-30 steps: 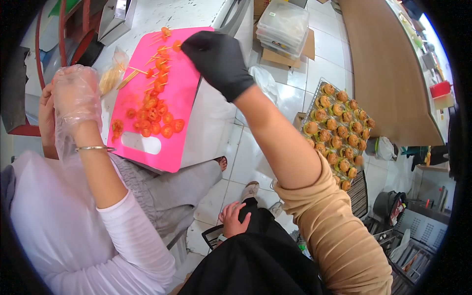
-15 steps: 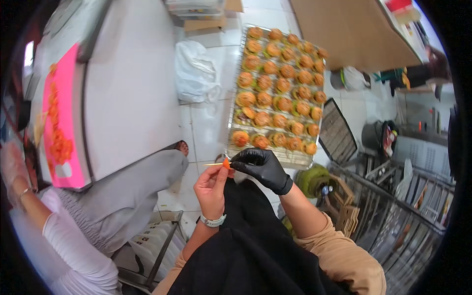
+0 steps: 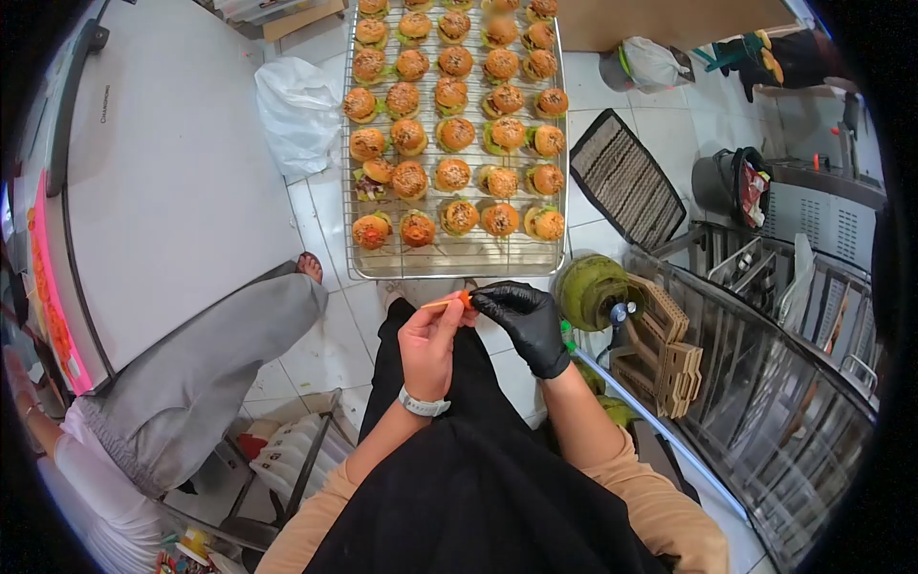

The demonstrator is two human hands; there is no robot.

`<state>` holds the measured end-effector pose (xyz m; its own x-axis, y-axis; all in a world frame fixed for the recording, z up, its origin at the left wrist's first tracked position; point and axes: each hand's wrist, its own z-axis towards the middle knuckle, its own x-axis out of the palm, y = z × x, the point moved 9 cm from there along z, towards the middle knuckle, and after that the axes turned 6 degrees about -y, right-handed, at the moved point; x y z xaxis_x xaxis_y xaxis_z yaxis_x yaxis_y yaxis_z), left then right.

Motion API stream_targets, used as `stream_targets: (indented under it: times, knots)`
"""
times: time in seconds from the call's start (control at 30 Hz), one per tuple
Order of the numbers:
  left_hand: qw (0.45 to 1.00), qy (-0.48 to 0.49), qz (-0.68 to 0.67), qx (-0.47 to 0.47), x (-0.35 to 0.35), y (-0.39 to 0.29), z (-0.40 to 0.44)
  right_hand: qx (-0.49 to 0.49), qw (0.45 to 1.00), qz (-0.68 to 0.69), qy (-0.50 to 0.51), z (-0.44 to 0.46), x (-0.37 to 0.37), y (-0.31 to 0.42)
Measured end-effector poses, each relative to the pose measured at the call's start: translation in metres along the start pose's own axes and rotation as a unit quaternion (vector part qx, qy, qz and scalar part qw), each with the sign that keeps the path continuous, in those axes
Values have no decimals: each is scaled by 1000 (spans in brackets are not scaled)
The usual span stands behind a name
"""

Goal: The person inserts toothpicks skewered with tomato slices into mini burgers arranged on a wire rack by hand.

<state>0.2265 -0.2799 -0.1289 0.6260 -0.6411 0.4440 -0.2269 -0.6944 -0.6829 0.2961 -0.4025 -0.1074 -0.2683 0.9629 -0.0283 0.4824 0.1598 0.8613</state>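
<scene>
Above my lap, my left hand [image 3: 427, 349], bare and with a pale watch at the wrist, pinches a thin wooden toothpick [image 3: 435, 304] that sticks out to the left. A small orange piece [image 3: 466, 298], its kind unclear, sits at the toothpick's right end. My right hand [image 3: 524, 325], in a black glove, is closed with its fingertips at that orange piece. Just beyond both hands lies a metal tray with a wire rack [image 3: 454, 260], bearing rows of mini burgers [image 3: 455, 134]. Bits of orange-red show on top of the two nearest burgers at the left.
On my left, another person in grey trousers [image 3: 215, 368] sits by a large white appliance [image 3: 182, 172]. A pink board [image 3: 59, 316] with orange pieces lies at its far side. A plastic bag [image 3: 304, 120], a mat [image 3: 628, 179], a green gas cylinder [image 3: 595, 292] and a metal rack [image 3: 765, 373] surround the tray.
The view has swung, so the tray and burgers appear further left and higher. Both hands stay together at the orange piece and toothpick, which have shifted slightly right in view.
</scene>
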Motion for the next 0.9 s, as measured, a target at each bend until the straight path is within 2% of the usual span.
stream_targets:
  times: [0.1,0.13,0.17,0.2,0.3,0.4,0.6,0.63,0.73,0.83,0.9]
  knots:
    - [998,9,49,-23,4,15,18,12,1000,3,-21,12,-21,-23]
    - [981,15,181,67,4,4,30,17,998,36,-41,17,-31,-26]
    - [938,21,309,155,6,-8,43,14,997,41,-69,25,-43,-28]
    - [871,25,429,239,11,-17,54,12,994,46,-97,31,-55,-30]
    - [650,72,654,381,40,-23,83,-29,989,27,-146,44,-78,-19]
    - [556,114,756,325,44,4,117,-58,986,-6,-158,49,-84,-15]
    - [508,162,802,270,45,32,151,-57,982,-37,-176,53,-87,-28]
    - [511,170,807,243,42,35,154,-57,981,-41,-179,53,-88,-29]
    - [525,168,793,260,39,34,154,-68,981,-44,-179,55,-90,-33]
    - [536,169,777,285,36,32,151,-113,967,-132,-189,59,-80,-22]
    - [536,169,776,286,32,33,152,-187,944,-204,-179,63,-65,-8]
